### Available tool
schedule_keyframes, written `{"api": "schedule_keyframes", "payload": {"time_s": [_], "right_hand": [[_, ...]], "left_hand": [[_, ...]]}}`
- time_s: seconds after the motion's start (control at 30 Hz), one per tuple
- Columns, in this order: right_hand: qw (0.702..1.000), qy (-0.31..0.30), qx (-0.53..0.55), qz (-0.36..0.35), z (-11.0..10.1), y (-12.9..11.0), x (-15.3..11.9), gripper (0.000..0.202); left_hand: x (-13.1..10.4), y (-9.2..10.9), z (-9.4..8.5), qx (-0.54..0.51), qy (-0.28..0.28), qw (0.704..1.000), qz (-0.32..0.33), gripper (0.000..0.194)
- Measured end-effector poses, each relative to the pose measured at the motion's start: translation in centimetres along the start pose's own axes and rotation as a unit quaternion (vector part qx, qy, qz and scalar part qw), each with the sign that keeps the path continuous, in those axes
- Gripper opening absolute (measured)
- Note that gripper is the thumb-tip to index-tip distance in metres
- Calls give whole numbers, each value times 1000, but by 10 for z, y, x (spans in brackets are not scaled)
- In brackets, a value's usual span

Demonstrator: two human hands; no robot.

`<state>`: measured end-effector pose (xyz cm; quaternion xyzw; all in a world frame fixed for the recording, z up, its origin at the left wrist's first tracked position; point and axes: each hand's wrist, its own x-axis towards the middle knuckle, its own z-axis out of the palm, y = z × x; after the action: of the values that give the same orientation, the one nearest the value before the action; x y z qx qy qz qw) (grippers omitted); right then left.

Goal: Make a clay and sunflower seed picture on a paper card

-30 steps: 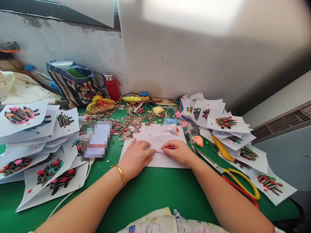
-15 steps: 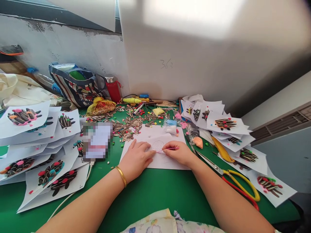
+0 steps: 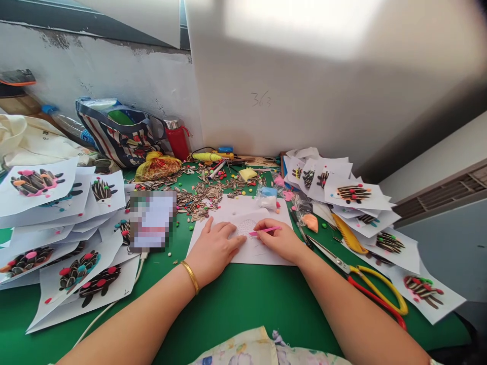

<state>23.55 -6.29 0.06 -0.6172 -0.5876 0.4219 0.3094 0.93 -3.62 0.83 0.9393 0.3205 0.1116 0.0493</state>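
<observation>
A: How's the L hand (image 3: 218, 246) placed?

B: Laid palm down on the white sheet (image 3: 249, 257), fingers loosely spread. A gold bangle (image 3: 190, 278) is worn at the wrist.

A: & the R hand (image 3: 276, 239)?

B: Closed in a narrow pinch: a thin pink stick (image 3: 268, 230) is held btwn thumb & fingers, slightly tilted, its tip pointed L over the dotted oval (image 3: 246, 226). Whether the paper's touched by the tip can't be told.

A: Sheet's location?

B: Flat on the green tabletop (image 3: 228, 299), btwn both forearms. The oval's drawn mid-sheet, btwn the hands; its lower L edge is nearly reached by the L fingertips.

A: Surroundings?

B: Striped seeds (image 3: 198, 197) are scattered past the far L corner. Farther L, a blurred phone (image 3: 152, 220) is laid w/ a white cable (image 3: 140, 268) attached. A white pack (image 3: 267, 204) is set on the sheet's far R part, an orange lump (image 3: 310, 222) near its R edge. Scissors (image 3: 344, 264) w/ 1 red & 1 yellow handle are laid beside the R forearm. Seed-decorated papers are piled both sides: L stack (image 3: 57, 228), R stack (image 3: 380, 213).
</observation>
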Motion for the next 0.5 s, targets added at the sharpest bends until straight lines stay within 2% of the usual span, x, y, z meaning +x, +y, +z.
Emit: {"api": "schedule_keyframes", "payload": {"time_s": [0.1, 0.17, 0.5], "right_hand": [[1000, -7, -18, -23, 1, -2, -2, 16], [998, -8, -34, -49, 3, -4, -3, 13], [981, -13, -143, -132, 12, -5, -7, 11]], "left_hand": [[0, -2, -1, -8, -13, 1000, -5, 34], [0, -3, -1, -12, -17, 1000, -2, 29], [-1, -5, 0, -15, -4, 1000, 19, 25]]}}
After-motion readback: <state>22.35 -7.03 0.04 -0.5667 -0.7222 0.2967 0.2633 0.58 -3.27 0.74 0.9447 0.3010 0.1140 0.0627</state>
